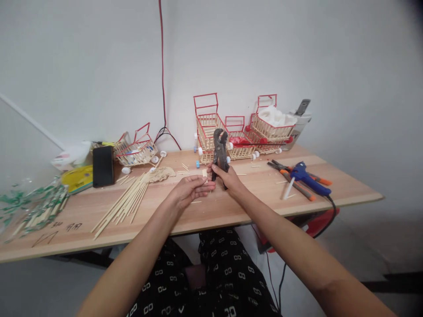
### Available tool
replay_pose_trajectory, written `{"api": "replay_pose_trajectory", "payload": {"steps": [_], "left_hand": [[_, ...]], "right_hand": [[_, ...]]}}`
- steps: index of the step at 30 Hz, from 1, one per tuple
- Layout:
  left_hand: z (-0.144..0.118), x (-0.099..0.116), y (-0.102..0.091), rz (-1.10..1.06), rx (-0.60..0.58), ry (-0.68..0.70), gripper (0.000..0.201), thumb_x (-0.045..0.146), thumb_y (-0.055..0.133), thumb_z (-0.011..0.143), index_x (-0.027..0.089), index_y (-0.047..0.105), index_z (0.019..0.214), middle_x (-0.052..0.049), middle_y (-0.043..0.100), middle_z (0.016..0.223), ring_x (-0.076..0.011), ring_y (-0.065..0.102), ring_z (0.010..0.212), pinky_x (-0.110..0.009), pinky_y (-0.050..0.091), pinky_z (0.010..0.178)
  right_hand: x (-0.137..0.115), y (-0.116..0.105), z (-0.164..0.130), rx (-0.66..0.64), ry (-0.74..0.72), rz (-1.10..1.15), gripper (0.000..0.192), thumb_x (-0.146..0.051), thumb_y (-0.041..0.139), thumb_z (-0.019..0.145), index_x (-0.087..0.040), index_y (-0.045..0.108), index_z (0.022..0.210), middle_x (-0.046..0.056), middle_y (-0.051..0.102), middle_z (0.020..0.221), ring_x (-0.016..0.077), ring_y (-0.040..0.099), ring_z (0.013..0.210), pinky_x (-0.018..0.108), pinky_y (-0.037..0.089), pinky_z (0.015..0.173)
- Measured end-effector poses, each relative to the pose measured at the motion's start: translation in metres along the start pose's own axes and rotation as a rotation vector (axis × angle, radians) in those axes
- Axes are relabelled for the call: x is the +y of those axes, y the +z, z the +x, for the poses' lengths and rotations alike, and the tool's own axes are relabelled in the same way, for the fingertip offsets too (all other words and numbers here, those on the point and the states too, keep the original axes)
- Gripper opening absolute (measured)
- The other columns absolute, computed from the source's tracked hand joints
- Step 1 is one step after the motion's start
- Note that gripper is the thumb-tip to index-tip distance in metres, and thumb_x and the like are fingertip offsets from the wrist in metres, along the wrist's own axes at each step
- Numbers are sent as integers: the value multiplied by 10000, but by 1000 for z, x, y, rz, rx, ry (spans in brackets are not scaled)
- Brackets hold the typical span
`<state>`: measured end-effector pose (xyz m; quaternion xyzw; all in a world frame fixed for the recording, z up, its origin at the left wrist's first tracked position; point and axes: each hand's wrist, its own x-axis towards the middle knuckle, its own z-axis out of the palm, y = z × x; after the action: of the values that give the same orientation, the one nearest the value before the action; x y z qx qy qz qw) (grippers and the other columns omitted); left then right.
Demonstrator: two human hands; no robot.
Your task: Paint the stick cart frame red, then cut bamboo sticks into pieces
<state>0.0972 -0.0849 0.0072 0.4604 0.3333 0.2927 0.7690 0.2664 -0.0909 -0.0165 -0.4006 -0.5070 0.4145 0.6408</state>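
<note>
Between the thumb and fingers of my left hand [193, 188] is a small bunch of short cut wooden sticks [204, 175]. My right hand [228, 177] is wrapped round the handles of a black hand cutter [220, 147], its head pointing up. Fingertips of the right hand come close to the short sticks; whether they touch is hard to tell. Left of my hands a fan of long wooden sticks [127, 200] lies on the wooden table [231, 210]. A few short stick pieces [185, 166] are scattered just beyond my left hand.
Several small wooden carts with red handles [207, 125] stand along the wall, another cart [138, 152] at the left. A blue glue gun [309, 179] and orange-handled pliers [297, 187] lie right. A black phone [103, 166] and plastic-wrapped sticks [46, 204] are left.
</note>
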Motion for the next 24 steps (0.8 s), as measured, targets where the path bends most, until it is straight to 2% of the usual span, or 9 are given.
{"api": "replay_pose_trajectory", "payload": {"steps": [4, 7, 9, 12, 15, 17, 20, 24], "left_hand": [[-4, 3, -3, 58, 13, 26, 193, 234, 710, 757, 94, 688, 887, -141, 744, 876, -180, 708, 792, -227, 512, 647], [-11, 13, -16, 245, 100, 112, 267, 318, 734, 702, 99, 695, 851, -128, 737, 866, -187, 691, 773, -241, 486, 630], [-19, 23, -31, 514, 225, 204, 249, 356, 697, 708, 112, 692, 755, -83, 716, 749, -167, 651, 680, -240, 441, 593], [-33, 37, -59, 1061, 443, 357, 256, 311, 620, 724, 138, 605, 536, 0, 565, 502, -122, 505, 527, -239, 315, 538], [-48, 42, -84, 1375, 572, 404, 240, 237, 577, 701, 151, 532, 481, 24, 462, 452, -114, 429, 517, -252, 244, 537], [-54, 40, -95, 1424, 593, 405, 240, 252, 557, 713, 154, 530, 496, 23, 461, 472, -118, 426, 533, -253, 241, 542], [-55, 33, -102, 1406, 572, 440, 291, 333, 520, 780, 155, 573, 557, 8, 529, 530, -134, 465, 574, -253, 271, 565], [-32, 32, -97, 1393, 553, 538, 281, 352, 516, 825, 161, 668, 684, -36, 653, 675, -171, 547, 664, -265, 323, 611]], "right_hand": [[-2, 1, 0, -4, -9, -49, 398, -542, 680, 706, -171, 650, 850, 33, 660, 769, 158, 590, 727, 306, 473, 726], [-3, 1, 0, -28, -15, -73, 432, -581, 667, 695, -170, 647, 825, 40, 650, 758, 162, 582, 717, 305, 473, 692], [-2, 1, 0, -37, -8, -77, 437, -587, 664, 694, -168, 647, 819, 44, 643, 756, 164, 576, 709, 302, 472, 661], [-2, 2, 0, -33, -3, -72, 416, -561, 666, 710, -168, 653, 843, 45, 640, 766, 165, 574, 716, 298, 469, 642], [0, 2, 0, -24, 11, -70, 418, -560, 674, 703, -163, 658, 835, 46, 643, 763, 163, 576, 709, 296, 470, 638], [2, 3, 0, -18, 34, -69, 439, -571, 681, 688, -160, 661, 843, 47, 649, 761, 162, 579, 701, 297, 474, 637], [6, 2, 1, -13, 60, -73, 461, -574, 686, 684, -158, 666, 880, 48, 656, 768, 162, 588, 705, 299, 485, 648], [11, 1, 2, -17, 54, -133, 452, -585, 661, 707, -155, 670, 848, 48, 652, 753, 161, 590, 692, 298, 493, 647]]}}
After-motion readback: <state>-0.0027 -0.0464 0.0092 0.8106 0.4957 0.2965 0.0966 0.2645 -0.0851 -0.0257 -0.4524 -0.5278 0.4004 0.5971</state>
